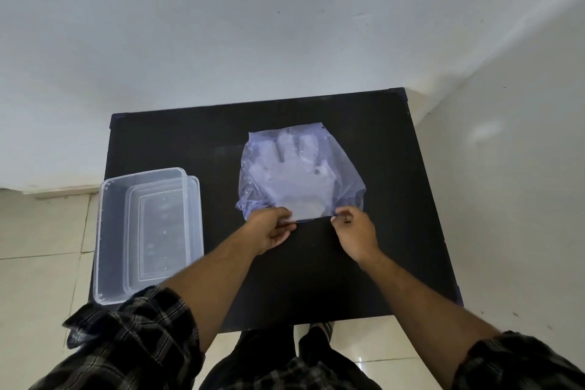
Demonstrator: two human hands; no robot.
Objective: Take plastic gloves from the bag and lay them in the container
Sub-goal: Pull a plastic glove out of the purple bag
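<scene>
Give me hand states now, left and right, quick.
Left hand: closed, grip pinching the near open edge of the bag.
Right hand: closed, grip pinching the same edge at its right corner.

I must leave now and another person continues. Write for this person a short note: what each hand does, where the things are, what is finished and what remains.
Left hand: pinching the near edge of the bag at its left corner.
Right hand: pinching the same edge at its right corner.
The bag lies flat in the middle of the black table, opening toward the person. The plastic gloves are all inside it, fingers pointing away.
The clear container sits at the table's left edge, open; no glove can be seen inside it.
Done: the bag's mouth is gripped with both hands.
Left: open the mouth, pull the gloves out and lay them in the container.
</scene>
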